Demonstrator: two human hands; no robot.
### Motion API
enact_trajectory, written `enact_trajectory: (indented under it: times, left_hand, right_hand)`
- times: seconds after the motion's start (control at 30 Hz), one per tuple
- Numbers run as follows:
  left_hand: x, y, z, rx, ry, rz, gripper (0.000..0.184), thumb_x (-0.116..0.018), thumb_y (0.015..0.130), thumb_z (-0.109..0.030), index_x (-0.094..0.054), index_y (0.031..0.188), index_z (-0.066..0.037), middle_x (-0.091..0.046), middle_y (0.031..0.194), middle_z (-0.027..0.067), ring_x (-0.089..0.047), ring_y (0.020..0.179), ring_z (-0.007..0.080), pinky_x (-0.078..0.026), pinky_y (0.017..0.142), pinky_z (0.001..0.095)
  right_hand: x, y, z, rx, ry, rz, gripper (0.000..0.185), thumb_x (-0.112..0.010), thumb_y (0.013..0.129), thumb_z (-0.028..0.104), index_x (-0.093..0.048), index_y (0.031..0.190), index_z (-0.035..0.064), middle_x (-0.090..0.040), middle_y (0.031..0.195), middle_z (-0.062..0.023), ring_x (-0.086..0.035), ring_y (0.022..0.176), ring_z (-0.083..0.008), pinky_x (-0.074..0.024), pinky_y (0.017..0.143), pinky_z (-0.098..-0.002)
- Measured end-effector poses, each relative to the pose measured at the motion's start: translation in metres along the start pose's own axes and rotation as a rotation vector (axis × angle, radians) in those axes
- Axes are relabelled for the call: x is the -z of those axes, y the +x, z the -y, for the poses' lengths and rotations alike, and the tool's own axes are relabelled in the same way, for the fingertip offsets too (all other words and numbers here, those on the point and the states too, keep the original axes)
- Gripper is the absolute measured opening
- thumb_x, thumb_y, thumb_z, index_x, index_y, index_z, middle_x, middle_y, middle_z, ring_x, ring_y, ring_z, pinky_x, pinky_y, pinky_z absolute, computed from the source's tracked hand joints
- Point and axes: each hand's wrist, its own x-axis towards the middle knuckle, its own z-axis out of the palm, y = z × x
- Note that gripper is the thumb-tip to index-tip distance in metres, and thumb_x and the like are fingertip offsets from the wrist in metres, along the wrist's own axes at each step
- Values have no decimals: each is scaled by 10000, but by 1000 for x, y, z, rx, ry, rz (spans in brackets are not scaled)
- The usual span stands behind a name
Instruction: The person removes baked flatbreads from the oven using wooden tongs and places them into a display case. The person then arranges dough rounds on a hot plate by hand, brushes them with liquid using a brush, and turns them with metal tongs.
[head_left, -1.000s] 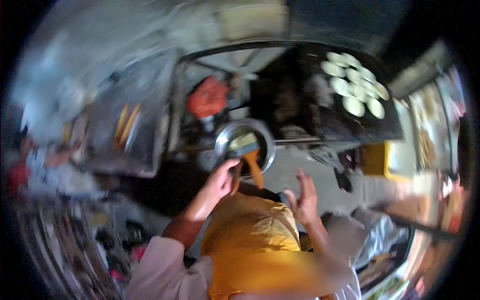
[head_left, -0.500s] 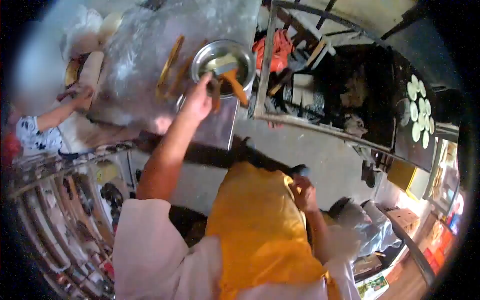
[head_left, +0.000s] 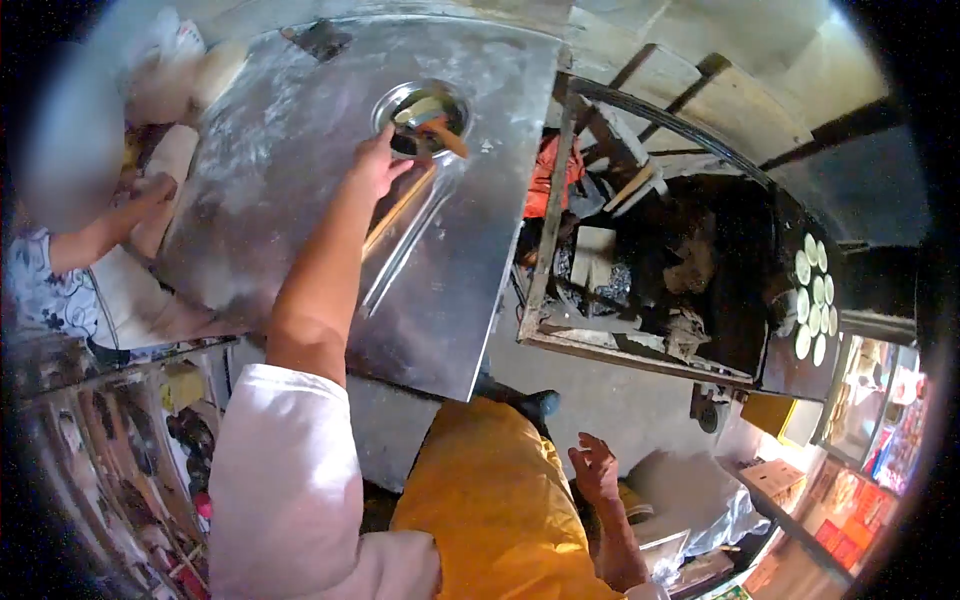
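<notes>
My left hand (head_left: 377, 168) reaches out over the metal table (head_left: 440, 330), at the near-left rim of a round steel bowl (head_left: 463, 100). Its thumb and fingers are apart; whether they still touch the rim is hard to tell. Inside the bowl lie a scraper with an orange-brown handle (head_left: 446, 136) and a dark object I cannot make out. A thin wooden stick (head_left: 400, 212) lies on the table just below the bowl. My right hand (head_left: 596, 468) hangs beside my yellow apron (head_left: 490, 500), fingers loosely spread, holding nothing.
To the left, another person's hand (head_left: 155, 190) rests by the table's edge. An open metal frame (head_left: 640, 350) with dark debris stands right. Several pale flat dough pieces (head_left: 803, 305) lie on a dark griddle (head_left: 785, 365) farther right. A slatted rack (head_left: 110, 440) is at lower left.
The bowl has moved farther in from the table's right edge and looks smaller. My left hand has loosened at its rim. My right hand has lowered and its fingers have spread.
</notes>
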Motion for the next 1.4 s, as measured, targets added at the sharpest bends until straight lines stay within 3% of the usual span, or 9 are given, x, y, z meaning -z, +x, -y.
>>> enact_trajectory:
  times: [0.07,0.17,0.3,0.57,0.67,0.87,1.0,1.27,1.4]
  left_hand:
    - [0,-23,3,-140,227,-191,401,-658,906,-366,-574,1094,-22,-628,915,120,-637,784,253,-552,681,361]
    - [23,-95,41,-910,829,-166,329,-661,861,-213,-566,1099,-7,-606,921,185,-607,835,345,-480,746,460]
    - [49,-220,75,-1051,1521,-106,397,-642,851,-206,-559,1199,-34,-615,979,178,-591,882,381,-480,824,460]
    - [55,-250,136,-376,1274,24,438,-637,850,-177,-519,1248,-36,-622,957,165,-619,891,352,-501,815,445]
    - [24,-281,168,295,169,439,231,-671,864,-100,-527,1045,-99,-585,885,21,-602,829,182,-498,716,375]
    - [-49,-376,199,241,288,526,161,-693,897,-195,-602,998,-107,-595,909,-12,-552,772,116,-472,663,289]
    - [-92,-412,243,371,157,734,201,-614,947,-128,-631,1142,-83,-634,1054,24,-576,989,146,-476,900,315]
    - [-226,-497,302,-51,595,1288,400,-549,1001,-222,-525,1358,-42,-606,1196,64,-557,1066,133,-468,933,300]
    - [-279,-521,360,130,758,1023,374,-519,1003,-385,-648,911,-46,-668,842,44,-624,808,148,-483,764,308]
  right_hand:
    - [-8,7,-3,62,-34,47,360,-704,855,144,-619,1179,12,-673,1040,-196,-696,792,-261,-552,699,-356]
    - [-27,28,7,152,-48,105,360,-706,855,151,-620,1176,10,-671,1050,-191,-693,787,-256,-552,692,-354]
    - [-40,57,19,315,-85,199,350,-711,852,134,-620,1161,-1,-668,1060,-181,-685,773,-244,-550,679,-347]
    - [-44,93,114,281,110,285,355,-675,915,217,-612,1176,-16,-689,979,-173,-671,847,-249,-533,749,-362]
    - [-55,92,103,211,270,303,344,-630,953,240,-607,1182,-16,-690,954,-151,-657,853,-217,-524,751,-346]
    - [-21,51,88,118,416,358,345,-607,973,227,-575,1229,-3,-696,1000,-137,-662,934,-222,-518,808,-349]
    - [15,12,45,2,663,294,511,-642,936,65,-403,1375,-42,-617,1230,-179,-614,1061,-187,-512,910,-314]
    - [122,-69,-47,180,661,-258,208,-624,943,113,-555,1104,0,-618,874,-111,-573,829,-156,-497,755,-345]
    - [177,-105,-152,-140,776,-363,143,-564,965,86,-553,1067,-13,-528,749,-53,-480,698,-116,-442,617,-300]
